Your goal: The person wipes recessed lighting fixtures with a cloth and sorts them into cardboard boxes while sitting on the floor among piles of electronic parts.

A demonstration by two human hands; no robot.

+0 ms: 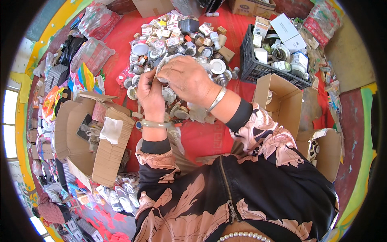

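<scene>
My left hand (150, 96) and my right hand (188, 79) meet over a big pile of lamps and small boxes (173, 34). Both have their fingers closed together around a small whitish-grey thing (164, 64) with a ribbed, cloth-like edge. My fingers cover most of it, so its kind does not show. A pale bangle circles my left wrist, a silver one my right. Just beyond and beside my hands lie round white-rimmed lights (217, 66), metal fittings and a white disc (140, 49).
A black plastic crate (252, 66) full of boxes and lights stands at the right. Nearer are an open carton (284, 99) and another carton (328, 153) holding a round part. At left is a torn open carton (74, 141). Red cloth (205, 139) covers the floor.
</scene>
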